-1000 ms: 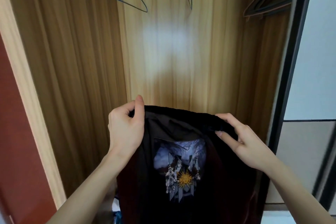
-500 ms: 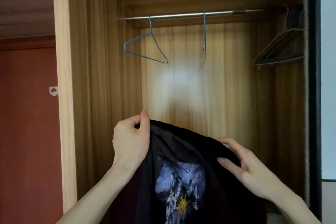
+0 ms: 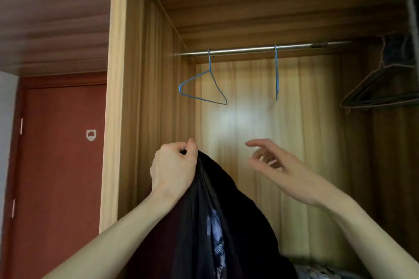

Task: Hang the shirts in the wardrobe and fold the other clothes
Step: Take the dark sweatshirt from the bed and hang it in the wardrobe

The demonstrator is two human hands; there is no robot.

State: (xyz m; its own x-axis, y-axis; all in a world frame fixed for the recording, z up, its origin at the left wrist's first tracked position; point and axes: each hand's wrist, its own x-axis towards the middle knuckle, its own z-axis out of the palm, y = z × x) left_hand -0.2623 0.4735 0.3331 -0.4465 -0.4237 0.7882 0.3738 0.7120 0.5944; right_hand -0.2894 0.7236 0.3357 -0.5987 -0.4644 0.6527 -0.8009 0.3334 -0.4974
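Observation:
A black shirt (image 3: 217, 217) with a pale printed picture hangs bunched from my left hand (image 3: 173, 165), which grips its top edge in front of the open wardrobe. My right hand (image 3: 275, 163) is free of the cloth, fingers spread and relaxed, raised to the right of the shirt. Above, a metal rail (image 3: 256, 49) carries a blue wire hanger (image 3: 205, 88) on the left and a second blue hanger (image 3: 276, 72) seen edge-on near the middle. Both hangers are bare.
Several dark hangers (image 3: 383, 90) are bunched at the rail's right end. The wardrobe's wooden side panel (image 3: 115, 97) stands at the left, with a red door (image 3: 56, 165) beyond it. Some patterned cloth (image 3: 322, 273) lies low at the right.
My right hand has let go of the shirt and lifted up, open. The shirt now hangs bunched from my left hand alone. The view has tilted upward to the rail.

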